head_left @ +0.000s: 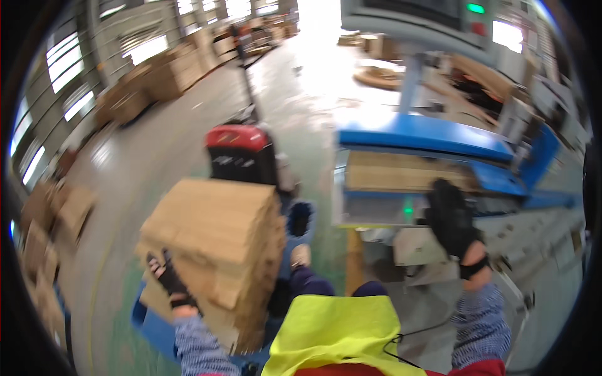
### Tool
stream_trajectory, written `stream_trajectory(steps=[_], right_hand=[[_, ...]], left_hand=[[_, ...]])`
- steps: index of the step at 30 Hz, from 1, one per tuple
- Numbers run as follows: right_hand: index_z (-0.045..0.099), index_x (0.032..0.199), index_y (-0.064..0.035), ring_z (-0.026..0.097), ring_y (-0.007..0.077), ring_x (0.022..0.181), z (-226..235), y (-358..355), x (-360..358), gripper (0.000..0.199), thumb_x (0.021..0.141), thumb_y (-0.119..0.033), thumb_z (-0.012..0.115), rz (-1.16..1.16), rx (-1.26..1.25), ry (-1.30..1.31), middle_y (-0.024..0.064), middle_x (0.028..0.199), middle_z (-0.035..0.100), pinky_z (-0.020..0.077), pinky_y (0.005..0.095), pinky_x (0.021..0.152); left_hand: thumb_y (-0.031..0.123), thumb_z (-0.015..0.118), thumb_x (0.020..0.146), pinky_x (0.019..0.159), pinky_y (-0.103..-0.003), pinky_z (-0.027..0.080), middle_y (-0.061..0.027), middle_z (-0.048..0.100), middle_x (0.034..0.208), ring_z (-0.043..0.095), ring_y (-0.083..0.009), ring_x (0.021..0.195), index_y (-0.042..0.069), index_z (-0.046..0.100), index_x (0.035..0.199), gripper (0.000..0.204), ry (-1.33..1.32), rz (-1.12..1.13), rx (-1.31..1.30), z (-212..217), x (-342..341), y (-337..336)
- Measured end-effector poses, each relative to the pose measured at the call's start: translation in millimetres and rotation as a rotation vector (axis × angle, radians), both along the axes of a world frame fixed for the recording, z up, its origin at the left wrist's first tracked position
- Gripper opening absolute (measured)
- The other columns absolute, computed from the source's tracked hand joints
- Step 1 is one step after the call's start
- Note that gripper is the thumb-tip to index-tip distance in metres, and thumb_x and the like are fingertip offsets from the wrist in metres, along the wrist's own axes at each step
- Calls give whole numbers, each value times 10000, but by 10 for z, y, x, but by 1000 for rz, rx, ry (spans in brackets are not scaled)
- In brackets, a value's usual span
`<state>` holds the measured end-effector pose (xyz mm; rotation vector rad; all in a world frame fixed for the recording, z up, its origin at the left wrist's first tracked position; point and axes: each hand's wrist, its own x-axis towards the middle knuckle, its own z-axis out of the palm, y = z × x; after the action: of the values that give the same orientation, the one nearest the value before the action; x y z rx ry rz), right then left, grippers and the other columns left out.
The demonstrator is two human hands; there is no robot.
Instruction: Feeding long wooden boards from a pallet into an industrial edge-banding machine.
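Observation:
My left hand (pixel 166 276), in a black glove with bare fingertips, is at the near left side of a stack of flat brown cardboard (pixel 207 219). Its fingers are spread, and nothing shows in them. The stack rests on a blue pallet (pixel 153 326). On the right, my right hand (pixel 451 219), in a black glove, reaches over the front edge of a blue and grey machine (pixel 433 135). Its fingers stretch forward, somewhat blurred, close to the cardboard sheets (pixel 401 172) lying in the machine's slot. Whether they touch the sheets I cannot tell.
Behind the stack stands a red and black pallet truck (pixel 238 141) with an upright handle. A control panel (pixel 426 25) on a post rises over the machine. More cardboard piles (pixel 157 78) line the left side. A dark cable (pixel 426 329) runs beside my yellow vest.

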<state>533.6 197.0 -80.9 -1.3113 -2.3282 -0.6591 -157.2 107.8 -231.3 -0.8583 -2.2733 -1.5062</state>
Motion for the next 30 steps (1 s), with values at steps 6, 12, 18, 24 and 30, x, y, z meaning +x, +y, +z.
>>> stream_trajectory(steps=[6, 12, 18, 24, 30], right_hand=[[521, 1347, 51, 500, 433, 1268, 90, -90, -255, 477, 905, -117, 584, -151, -103, 172, 255, 1382, 536, 393, 497, 1082], [516, 1333, 65, 512, 449, 1223, 106, -71, -280, 487, 874, -84, 583, -134, -97, 155, 270, 1358, 545, 407, 499, 1058], [520, 1341, 47, 485, 438, 1276, 98, -113, -164, 508, 877, -138, 611, -125, -81, 111, 254, 1378, 539, 371, 518, 1095], [515, 1362, 17, 512, 395, 1291, 126, -67, -102, 556, 884, -232, 651, -96, -54, 64, 237, 1383, 551, 373, 516, 1099], [576, 1256, 29, 570, 402, 1170, 213, -11, 408, 449, 884, -213, 643, -246, -208, 181, 229, 1293, 599, 414, 522, 1032]], left_hand=[[418, 893, 744, 1009, -357, 456, -252, 502, 1423, 561, -261, 1200, -99, 300, 1509, 1098, -732, -67, 334, -816, -486, -330], [254, 891, 768, 730, -341, 529, -99, 658, 979, 594, -179, 781, -59, 577, 1235, 644, -776, 35, 196, -683, 46, -397], [94, 753, 860, 650, -358, 544, -59, 652, 859, 625, -198, 712, 72, 590, 913, 172, -797, -21, 634, -504, 191, -505], [311, 608, 991, 709, -318, 578, -52, 624, 911, 636, -167, 821, 48, 602, 1046, 269, -326, -209, 91, -383, 4, -886], [173, 561, 1030, 770, -300, 511, -49, 660, 1036, 641, -169, 925, 4, 602, 1223, 259, -355, -652, 304, 889, 1119, -474]])
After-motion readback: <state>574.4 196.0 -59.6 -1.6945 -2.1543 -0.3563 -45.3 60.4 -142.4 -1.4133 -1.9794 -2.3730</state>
